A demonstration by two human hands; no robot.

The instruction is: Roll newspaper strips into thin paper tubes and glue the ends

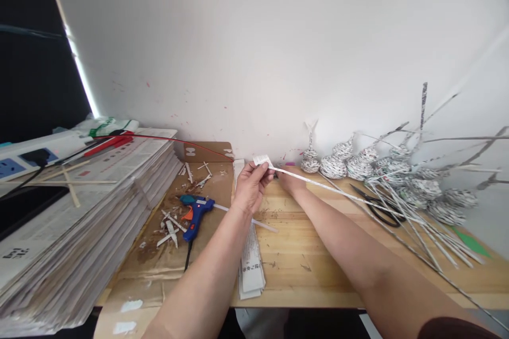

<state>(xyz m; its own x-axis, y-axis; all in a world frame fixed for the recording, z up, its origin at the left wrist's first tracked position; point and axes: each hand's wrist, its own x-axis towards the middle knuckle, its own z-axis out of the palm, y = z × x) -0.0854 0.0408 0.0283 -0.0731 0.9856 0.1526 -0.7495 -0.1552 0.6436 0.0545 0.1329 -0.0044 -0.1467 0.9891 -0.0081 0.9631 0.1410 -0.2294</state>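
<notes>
My left hand (251,184) pinches the flat, printed end of a thin rolled newspaper stick (314,182) between thumb and fingers. From there the long stick slants down to the right, across my right forearm. My right hand (291,180) is low over the back of the table, just right of my left hand and behind the stick. Its fingers are mostly hidden, so what they touch cannot be made out. Below my left hand lies a pile of folded newspaper strips (251,267). A clear glue stick pokes from a blue glue gun (194,217) left of my left forearm.
Tall newspaper stacks (131,196) and a power strip (35,151) fill the left side. Paper scraps (170,230) lie on stained cardboard (159,270). To the right are black scissors (384,214), loose paper sticks (433,238) and several woven paper gourds (334,167) along the wall.
</notes>
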